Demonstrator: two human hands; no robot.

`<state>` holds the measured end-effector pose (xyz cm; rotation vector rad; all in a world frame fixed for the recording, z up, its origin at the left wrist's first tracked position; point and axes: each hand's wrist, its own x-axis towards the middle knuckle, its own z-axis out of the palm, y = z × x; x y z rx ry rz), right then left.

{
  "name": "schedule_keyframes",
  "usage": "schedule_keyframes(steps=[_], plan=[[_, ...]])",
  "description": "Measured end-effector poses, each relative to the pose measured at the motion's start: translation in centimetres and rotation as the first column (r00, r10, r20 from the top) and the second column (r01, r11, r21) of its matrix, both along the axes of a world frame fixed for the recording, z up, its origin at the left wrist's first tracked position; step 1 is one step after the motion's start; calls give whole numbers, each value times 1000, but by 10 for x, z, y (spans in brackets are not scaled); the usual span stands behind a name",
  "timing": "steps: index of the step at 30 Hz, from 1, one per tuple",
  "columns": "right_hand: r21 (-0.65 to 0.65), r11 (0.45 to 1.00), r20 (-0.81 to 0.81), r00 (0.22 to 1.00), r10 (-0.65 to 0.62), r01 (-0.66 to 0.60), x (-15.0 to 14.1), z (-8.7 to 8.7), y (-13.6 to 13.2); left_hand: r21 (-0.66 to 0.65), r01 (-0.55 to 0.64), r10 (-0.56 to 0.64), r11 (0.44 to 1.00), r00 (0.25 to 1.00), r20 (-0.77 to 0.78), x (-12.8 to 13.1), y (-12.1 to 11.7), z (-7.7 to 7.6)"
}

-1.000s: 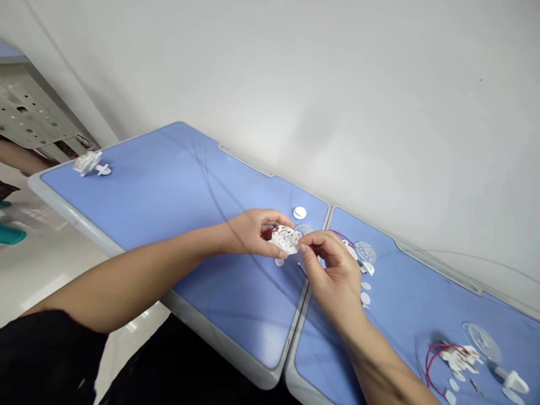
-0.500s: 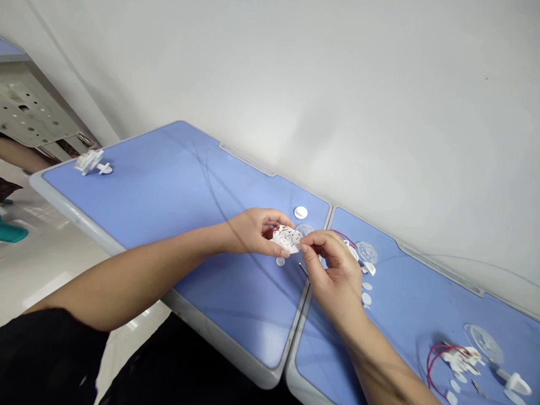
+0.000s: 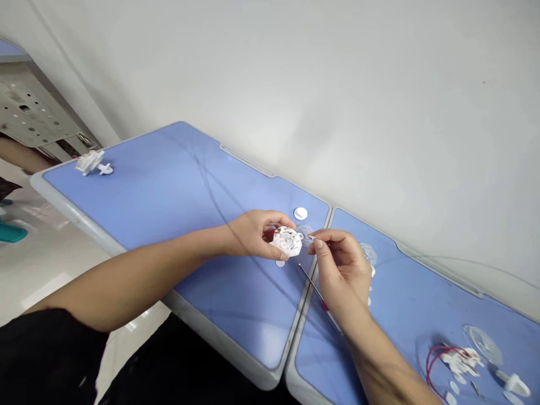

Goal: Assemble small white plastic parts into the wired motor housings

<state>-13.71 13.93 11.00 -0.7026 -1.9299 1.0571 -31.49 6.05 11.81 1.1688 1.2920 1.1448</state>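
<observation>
My left hand [image 3: 251,236] holds a round white plastic assembly [image 3: 287,241] by its edge, with a little red wire showing under my fingers. Just right of it, my right hand [image 3: 343,273] pinches a tiny shiny item [image 3: 311,237] between thumb and forefinger. A clear plastic disc [image 3: 305,234] lies partly behind those fingertips. A thin metal rod with a red band [image 3: 314,288] lies below my right palm. A white round cap [image 3: 301,213] sits above the assembly, and a small white disc [image 3: 280,263] sits below it.
Two blue desks with grey edges [image 3: 169,185] [image 3: 422,298] meet near my hands. A wired white part [image 3: 453,360], a clear disc [image 3: 483,344] and white pieces [image 3: 88,162] lie on them. A white wall runs behind. A person's forearm [image 3: 21,154] shows far left.
My right hand has moved right and away from the white assembly, uncovering the rod with the red band and hiding the red wires and white pieces beyond it. My left hand stays nearly still.
</observation>
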Motion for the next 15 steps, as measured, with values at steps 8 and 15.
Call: schedule_keyframes(steps=[8,15], plan=[[168,983,55,997,58,-66,2,-1,-3,18,-2,2,1000,1000,-11,0,0,1],[329,943,116,993,15,-53,2,-1,-3,7,-10,10,1000,1000,-26,-1,0,-1]])
